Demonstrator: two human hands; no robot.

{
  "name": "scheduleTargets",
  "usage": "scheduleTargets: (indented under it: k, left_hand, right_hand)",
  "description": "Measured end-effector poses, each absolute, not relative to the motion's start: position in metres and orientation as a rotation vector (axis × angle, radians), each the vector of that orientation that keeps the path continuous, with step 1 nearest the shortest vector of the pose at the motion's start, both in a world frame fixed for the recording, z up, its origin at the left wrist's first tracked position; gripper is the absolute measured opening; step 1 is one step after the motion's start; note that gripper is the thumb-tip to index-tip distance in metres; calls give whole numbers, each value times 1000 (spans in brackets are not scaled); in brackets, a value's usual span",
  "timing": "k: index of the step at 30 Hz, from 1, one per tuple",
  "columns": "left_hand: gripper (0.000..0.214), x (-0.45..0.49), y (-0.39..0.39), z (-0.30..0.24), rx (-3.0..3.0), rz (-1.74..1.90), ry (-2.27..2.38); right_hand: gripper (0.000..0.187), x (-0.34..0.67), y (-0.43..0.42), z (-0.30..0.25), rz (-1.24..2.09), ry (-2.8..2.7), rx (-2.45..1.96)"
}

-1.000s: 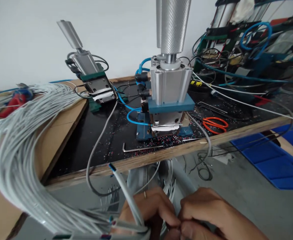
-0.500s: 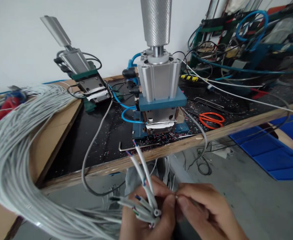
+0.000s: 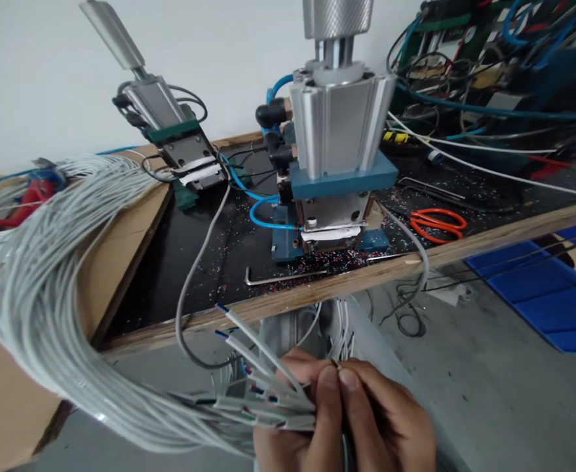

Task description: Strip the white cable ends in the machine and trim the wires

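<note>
My left hand (image 3: 288, 446) is closed around a bunch of grey cables (image 3: 248, 357), whose cut ends fan out to the left with blue, red and dark wires showing. My right hand (image 3: 396, 413) is pinched against the left fingertips. Between the touching thumbs and forefingers sits the small end of a cable (image 3: 337, 365), mostly covered by the fingers. Both hands are below the bench's front edge, over my lap.
A blue-based pneumatic press (image 3: 341, 131) stands on the black bench (image 3: 170, 275); a second press (image 3: 170, 131) is behind left. A hex key (image 3: 282, 278), orange-handled scissors (image 3: 438, 226) and wire scraps lie around. A thick cable bundle (image 3: 61, 314) curves down left. Blue bins (image 3: 528, 288) are right.
The right hand has drawn in closer, its thumb now beside the left thumb. The cable ends have swung left and lower. The view has shifted slightly.
</note>
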State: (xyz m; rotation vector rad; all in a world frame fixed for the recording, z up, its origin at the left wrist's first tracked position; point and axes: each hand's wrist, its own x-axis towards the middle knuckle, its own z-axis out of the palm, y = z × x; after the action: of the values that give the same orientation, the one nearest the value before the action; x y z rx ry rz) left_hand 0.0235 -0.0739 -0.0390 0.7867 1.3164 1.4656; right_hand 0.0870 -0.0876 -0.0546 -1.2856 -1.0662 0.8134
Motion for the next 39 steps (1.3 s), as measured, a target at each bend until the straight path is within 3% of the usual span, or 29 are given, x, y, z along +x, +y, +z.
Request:
scheduleTargets:
  k: [10, 19, 26, 29, 32, 34, 39]
  left_hand:
    - [23, 24, -81, -33, 628, 1389, 1310]
    - [39, 15, -83, -43, 560, 1250, 1308]
    - [27, 13, -61, -26, 670, 1206, 1151]
    - [28, 8, -49, -20, 731, 1178, 1097]
    - [32, 3, -37, -16, 726, 1112, 1087]
    - [33, 3, -32, -15, 739, 1078, 1073]
    - [17, 11, -24, -10, 758, 1262, 1127]
  right_hand:
    - [36, 81, -93, -50, 943, -933, -1238]
    - [40, 91, -91, -56, 854, -1039, -1328]
    - [33, 109, -82, -56, 939, -1212, -1192]
    - [24, 132, -72, -56, 768, -1376, -1116]
    - [40, 158, -61, -53, 492, -1723, -968]
    - [39, 171, -55, -49, 375, -1968, -872]
    - [28, 181, -35, -45, 105, -1988, -989]
